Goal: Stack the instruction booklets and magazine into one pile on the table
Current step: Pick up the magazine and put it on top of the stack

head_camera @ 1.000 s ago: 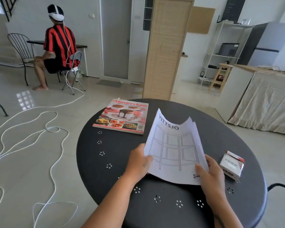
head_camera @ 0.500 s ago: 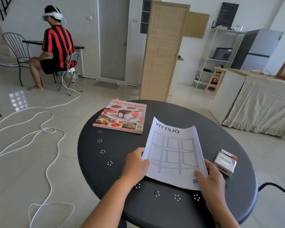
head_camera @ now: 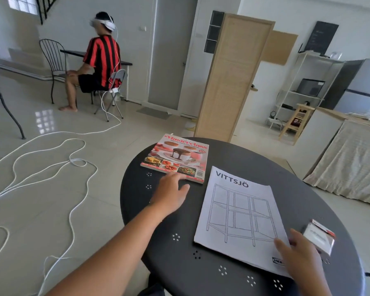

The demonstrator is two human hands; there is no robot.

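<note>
A white instruction booklet titled VITTSJÖ lies flat on the round black table. My right hand rests on its near right corner, fingers spread. A cooking magazine with a red cover lies at the table's far left edge. My left hand is stretched toward it, open, with the fingertips at the magazine's near edge and nothing held.
A small white and red carton lies on the table just right of my right hand. White cable loops over the floor to the left. A seated person is far back left. A tall wooden cabinet stands behind the table.
The booklet, held up in both hands a second ago, now lies flat on the table. My left hand has let go of it and moved left and away to the magazine.
</note>
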